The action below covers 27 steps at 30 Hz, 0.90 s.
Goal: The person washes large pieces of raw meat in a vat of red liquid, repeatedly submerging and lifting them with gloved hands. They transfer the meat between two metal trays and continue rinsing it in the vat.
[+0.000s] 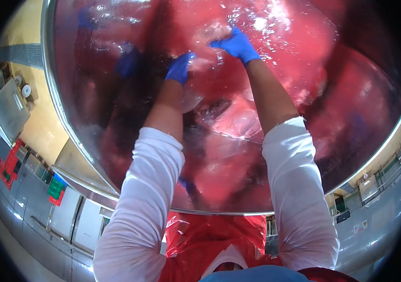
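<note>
A wide round metal vat in front of me holds red, glossy liquid with raw meat in it. My right hand, in a blue glove, grips a pale pink piece of meat at the surface, thumb pointing left. To its left, my left hand, gloved in blue too, reaches into the liquid beside the same piece. Its fingers are partly hidden, so its hold is unclear. Nearer to me, between my forearms, a larger pink meat piece breaks the surface. Other pieces are blurred below.
The vat's near rim runs just before my red plastic apron. Outside it on the left are a metal cart, a red crate and green crates. Metal equipment stands at the far right on a grey floor.
</note>
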Motion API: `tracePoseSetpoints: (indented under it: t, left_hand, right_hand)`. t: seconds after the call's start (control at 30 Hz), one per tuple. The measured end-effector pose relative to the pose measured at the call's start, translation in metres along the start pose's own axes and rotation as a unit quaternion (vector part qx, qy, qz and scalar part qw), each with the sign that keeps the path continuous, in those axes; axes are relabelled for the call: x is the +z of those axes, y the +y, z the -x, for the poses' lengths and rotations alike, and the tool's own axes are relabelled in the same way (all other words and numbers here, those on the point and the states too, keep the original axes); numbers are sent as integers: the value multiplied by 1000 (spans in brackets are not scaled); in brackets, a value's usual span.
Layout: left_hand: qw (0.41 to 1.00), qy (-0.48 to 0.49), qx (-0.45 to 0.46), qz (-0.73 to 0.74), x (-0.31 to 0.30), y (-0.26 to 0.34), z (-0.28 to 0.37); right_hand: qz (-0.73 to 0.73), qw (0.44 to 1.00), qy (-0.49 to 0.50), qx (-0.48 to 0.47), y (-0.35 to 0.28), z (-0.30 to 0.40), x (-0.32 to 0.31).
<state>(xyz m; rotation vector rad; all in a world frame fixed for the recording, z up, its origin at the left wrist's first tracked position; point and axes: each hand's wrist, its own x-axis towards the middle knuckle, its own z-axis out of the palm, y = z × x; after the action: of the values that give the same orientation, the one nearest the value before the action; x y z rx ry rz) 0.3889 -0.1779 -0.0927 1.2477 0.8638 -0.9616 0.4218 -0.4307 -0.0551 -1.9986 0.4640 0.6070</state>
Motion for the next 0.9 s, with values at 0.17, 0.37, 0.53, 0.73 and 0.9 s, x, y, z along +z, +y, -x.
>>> tracePoseSetpoints:
  t: [0.17,0.37,0.53,0.73,0.9]
  left_hand:
    - [983,75,128,105,23,-5,65]
    - [990,115,53,63,29,2,183]
    - [987,72,110,-97,50,33,328]
    - [912,135,62,-382,-38,78,522]
    - [915,337,-14,-221,-177,42,755]
  right_hand:
    - [-169,979,10,114,37,11,32]
    - [-574,790,5,214,61,91,36]
    - [-610,741,-156,233,50,152,3]
    - [-441,877,-145,120,31,181,-24]
    - [-72,977,199,36,21,87,-80]
